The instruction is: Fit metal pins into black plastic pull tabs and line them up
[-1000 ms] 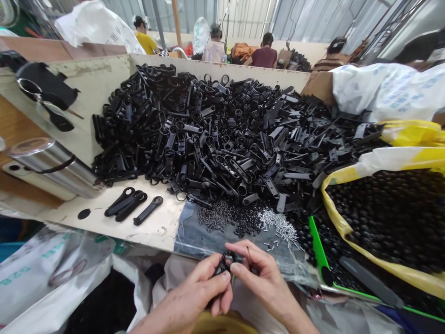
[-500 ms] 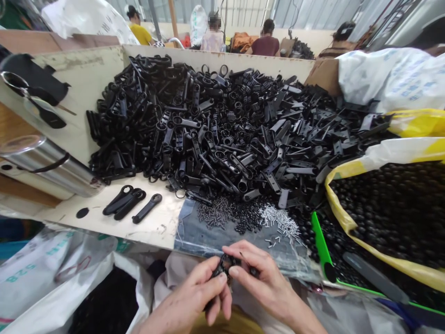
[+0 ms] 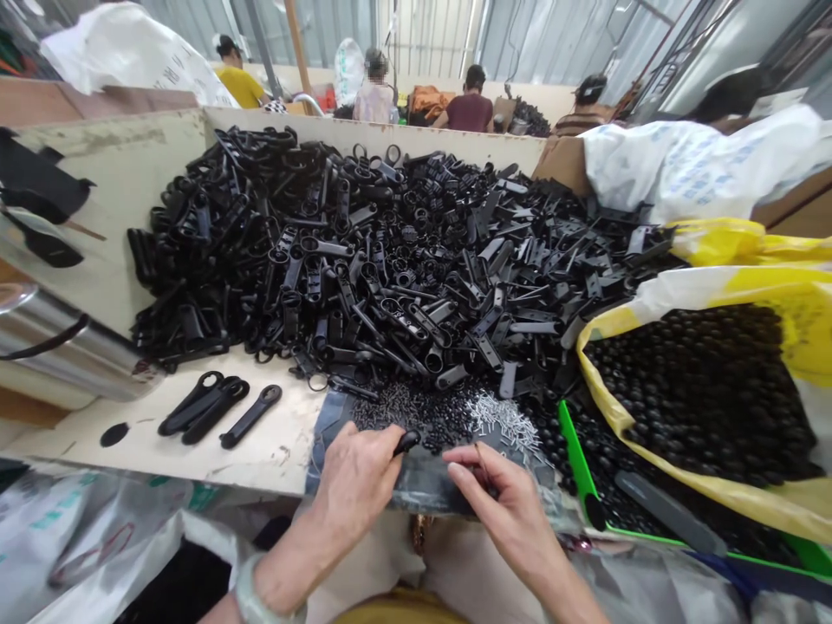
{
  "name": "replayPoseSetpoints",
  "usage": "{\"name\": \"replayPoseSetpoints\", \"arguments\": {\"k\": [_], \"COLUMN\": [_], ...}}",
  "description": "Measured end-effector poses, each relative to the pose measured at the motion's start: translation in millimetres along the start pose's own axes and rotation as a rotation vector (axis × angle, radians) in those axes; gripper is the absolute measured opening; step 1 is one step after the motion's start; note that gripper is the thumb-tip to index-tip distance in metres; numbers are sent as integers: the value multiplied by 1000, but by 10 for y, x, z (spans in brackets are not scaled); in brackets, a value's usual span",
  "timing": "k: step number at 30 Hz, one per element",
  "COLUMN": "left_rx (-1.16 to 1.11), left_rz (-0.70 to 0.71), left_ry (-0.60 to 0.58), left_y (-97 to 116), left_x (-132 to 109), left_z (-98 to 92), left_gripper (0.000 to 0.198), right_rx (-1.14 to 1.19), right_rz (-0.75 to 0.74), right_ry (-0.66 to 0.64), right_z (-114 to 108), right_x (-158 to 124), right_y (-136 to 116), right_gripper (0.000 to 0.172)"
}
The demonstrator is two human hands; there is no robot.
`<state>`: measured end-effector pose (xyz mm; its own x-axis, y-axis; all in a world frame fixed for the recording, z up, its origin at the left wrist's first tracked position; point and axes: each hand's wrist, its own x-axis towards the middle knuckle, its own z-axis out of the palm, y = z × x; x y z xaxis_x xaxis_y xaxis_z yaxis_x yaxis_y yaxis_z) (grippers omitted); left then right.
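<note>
My left hand (image 3: pixel 356 478) is closed round a black plastic part (image 3: pixel 406 443), whose rounded end sticks out past my fingers, just in front of a heap of small black pins (image 3: pixel 416 414). My right hand (image 3: pixel 500 503) sits close beside it at the table's front edge, fingers curled in a pinch on a thin dark pin (image 3: pixel 482 459). A small pile of silver pins (image 3: pixel 503 413) lies on a dark plastic sheet (image 3: pixel 429 472) just beyond both hands. Behind them rises a big heap of black plastic handles (image 3: pixel 390 260).
Three loose black handles (image 3: pixel 217 407) lie on the board at left, near a steel flask (image 3: pixel 58 347). A yellow bag of black beads (image 3: pixel 695 390) and a green tray rim (image 3: pixel 575 459) stand at right. White sacks hang below. Several people sit beyond the far wall.
My hands have come apart and moved forward to the table edge. The left hand carried the black part up toward the pins; the camera view shifted right.
</note>
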<state>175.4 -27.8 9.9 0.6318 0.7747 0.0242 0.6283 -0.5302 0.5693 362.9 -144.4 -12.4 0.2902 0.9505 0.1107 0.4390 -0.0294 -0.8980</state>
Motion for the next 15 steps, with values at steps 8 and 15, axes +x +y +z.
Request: {"name": "replayPoseSetpoints", "arguments": {"k": [8,15], "left_rx": [60,-16], "left_rz": [40,-45], "left_ry": [-55,42], "left_y": [-200,-212], "left_x": [5,0], "left_z": [-11,6], "left_gripper": [16,20], "right_rx": [-69,-44], "right_rz": [-103,6], "right_ry": [-117,-19], "right_z": [195,54], "right_x": [127,98], "right_y": [-165,-70], "right_gripper": [20,23]}}
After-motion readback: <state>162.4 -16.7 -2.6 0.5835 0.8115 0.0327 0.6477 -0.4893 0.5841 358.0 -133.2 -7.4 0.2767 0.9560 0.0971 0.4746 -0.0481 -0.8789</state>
